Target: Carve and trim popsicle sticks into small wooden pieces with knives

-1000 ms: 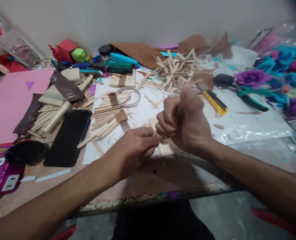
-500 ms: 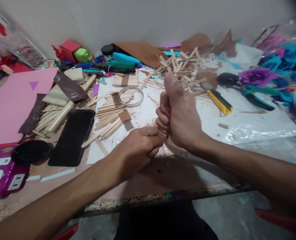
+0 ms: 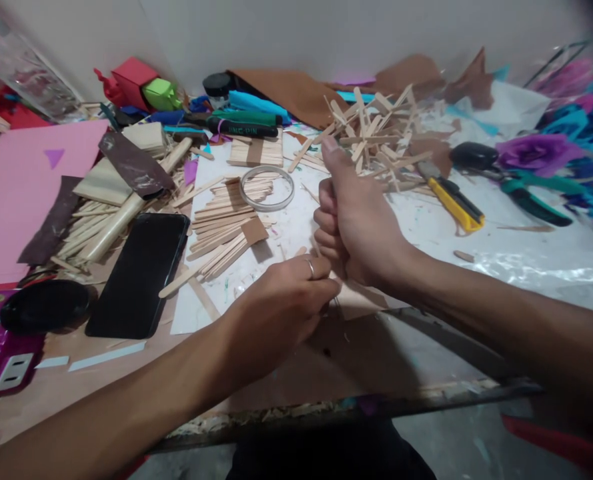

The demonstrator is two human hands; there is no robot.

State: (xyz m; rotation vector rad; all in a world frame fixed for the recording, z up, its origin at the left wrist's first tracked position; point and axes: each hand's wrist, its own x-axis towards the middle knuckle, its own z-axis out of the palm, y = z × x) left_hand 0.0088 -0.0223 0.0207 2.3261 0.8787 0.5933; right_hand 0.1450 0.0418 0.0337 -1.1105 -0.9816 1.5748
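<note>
Left of the black smartphone lie a shallow black dish, a magenta power strip and pink paper; behind it, a red paper box; far right, a purple flower.

A pale grey wall backs the bench, rough along its front edge; grey floor below.

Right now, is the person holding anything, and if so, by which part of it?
It cannot be told: the left hand and right hand are curled close together, hiding anything they may grip.
</note>
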